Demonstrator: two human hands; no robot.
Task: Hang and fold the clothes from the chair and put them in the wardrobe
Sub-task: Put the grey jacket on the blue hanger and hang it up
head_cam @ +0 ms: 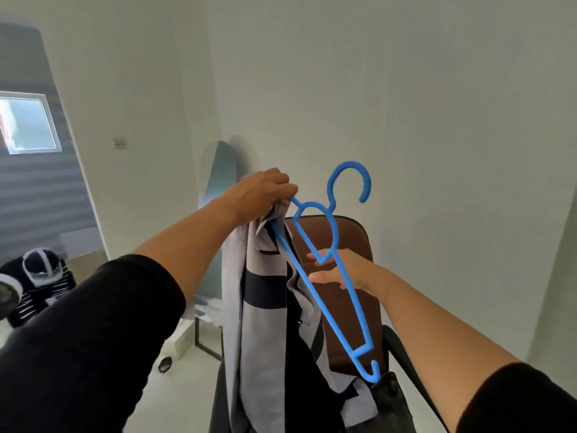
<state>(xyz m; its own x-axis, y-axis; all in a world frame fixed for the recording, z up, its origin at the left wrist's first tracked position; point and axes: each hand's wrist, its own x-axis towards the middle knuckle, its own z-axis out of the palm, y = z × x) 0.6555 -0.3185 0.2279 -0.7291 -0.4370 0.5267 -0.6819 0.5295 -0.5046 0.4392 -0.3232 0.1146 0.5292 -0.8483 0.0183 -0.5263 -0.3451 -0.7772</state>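
Observation:
My left hand is raised and grips the top of a grey garment with black stripes together with one end of a blue plastic hanger. The garment hangs down in front of a brown office chair. The hanger slants down to the right, hook up. My right hand sits behind the hanger's middle with fingers extended, touching its bars. A dark piece of clothing lies on the chair below the hanger's lower end.
A tall oval mirror leans in the corner behind the chair. A black and white plush object sits at the left. A window is high on the left wall. White walls stand close ahead and right.

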